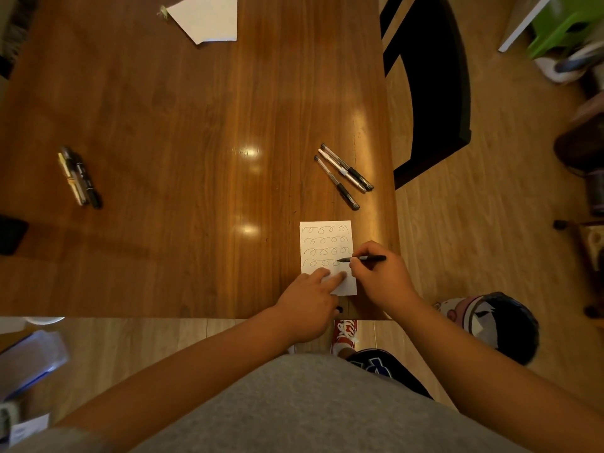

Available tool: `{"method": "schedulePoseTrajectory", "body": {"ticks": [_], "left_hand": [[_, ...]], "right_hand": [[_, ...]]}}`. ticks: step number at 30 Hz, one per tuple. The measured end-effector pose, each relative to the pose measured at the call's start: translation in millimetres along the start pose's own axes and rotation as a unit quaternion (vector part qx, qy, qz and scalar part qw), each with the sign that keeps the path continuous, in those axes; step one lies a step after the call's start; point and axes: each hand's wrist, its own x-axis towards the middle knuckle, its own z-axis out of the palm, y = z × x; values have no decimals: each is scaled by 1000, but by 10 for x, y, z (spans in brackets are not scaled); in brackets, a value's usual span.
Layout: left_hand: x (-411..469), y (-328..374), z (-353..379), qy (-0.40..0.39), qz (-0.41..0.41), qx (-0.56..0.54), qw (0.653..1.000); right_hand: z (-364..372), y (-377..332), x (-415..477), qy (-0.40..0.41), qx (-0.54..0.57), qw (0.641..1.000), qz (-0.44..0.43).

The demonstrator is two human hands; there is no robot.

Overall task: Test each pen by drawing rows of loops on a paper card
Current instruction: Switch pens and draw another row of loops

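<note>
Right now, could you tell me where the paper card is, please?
In the head view, the paper card lies near the right front corner of the table, below three loose pens, with the left hand pressing it.

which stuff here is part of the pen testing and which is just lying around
Part of the job: paper card, black pen held by the right hand, left hand pressing the card, three pens beyond the card, pen cluster on the table's left (probably).

Just lying about: white sheet at the far edge, black chair, dark object at the left edge.
</note>
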Motion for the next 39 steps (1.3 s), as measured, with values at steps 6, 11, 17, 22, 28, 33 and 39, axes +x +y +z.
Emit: {"method": "schedulePoseTrajectory", "body": {"ticks": [6,11,17,22,28,33,39], "left_hand": [[42,16,11,2,1,-19,1000],[63,18,-12,7,0,-18,1000],[76,22,-27,9,0,-11,1000],[71,25,-27,10,-4,-13,1000],[79,19,-15,20,-6,-20,1000],[99,12,11,25,-9,-12,1000],[100,9,-35,18,-13,-12,1000]], "right_hand": [[-83,39,1,19,-12,1000,-1],[-114,88,-17,27,-23,999,10],[-107,97,-39,21,-29,999,6],[-82,61,-4,18,-19,1000,6],[-129,73,28,38,-14,999,22],[-181,138,0,36,-9,999,39],[-276,116,-34,46,34,995,79]]}}
